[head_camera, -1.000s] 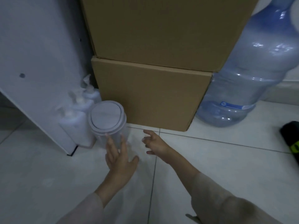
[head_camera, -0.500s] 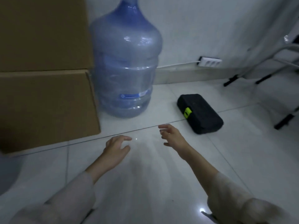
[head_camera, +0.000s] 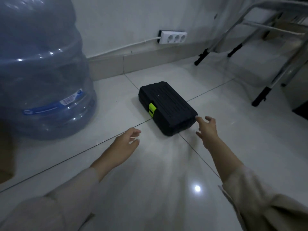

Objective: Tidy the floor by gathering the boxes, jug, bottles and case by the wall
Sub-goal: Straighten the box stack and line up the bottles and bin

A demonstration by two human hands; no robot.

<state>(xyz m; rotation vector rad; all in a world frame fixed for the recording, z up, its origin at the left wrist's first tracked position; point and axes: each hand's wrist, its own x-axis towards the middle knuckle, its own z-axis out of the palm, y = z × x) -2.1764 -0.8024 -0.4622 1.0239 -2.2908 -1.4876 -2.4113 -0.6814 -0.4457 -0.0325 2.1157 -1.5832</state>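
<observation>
A black case [head_camera: 168,107] with a lime-green latch lies flat on the white tiled floor, a little out from the wall. My right hand [head_camera: 207,130] is open beside its near right corner, a fingertip touching or almost touching that corner. My left hand [head_camera: 124,145] hovers open and empty, a short way left of the case's near end. A large blue water jug [head_camera: 41,77] stands upright at the left, by the wall. A sliver of brown cardboard box [head_camera: 5,157] shows at the left edge.
A white power strip [head_camera: 173,37] with its cable runs along the skirting board behind the case. Metal frame legs with black feet [head_camera: 260,97] stand at the right. Bare tiles lie between the jug and the case.
The view swung right from the stacked boxes, bin and white bottles to the jug and case. Both hands moved away from the bin and reached toward the case; the right now meets its corner.
</observation>
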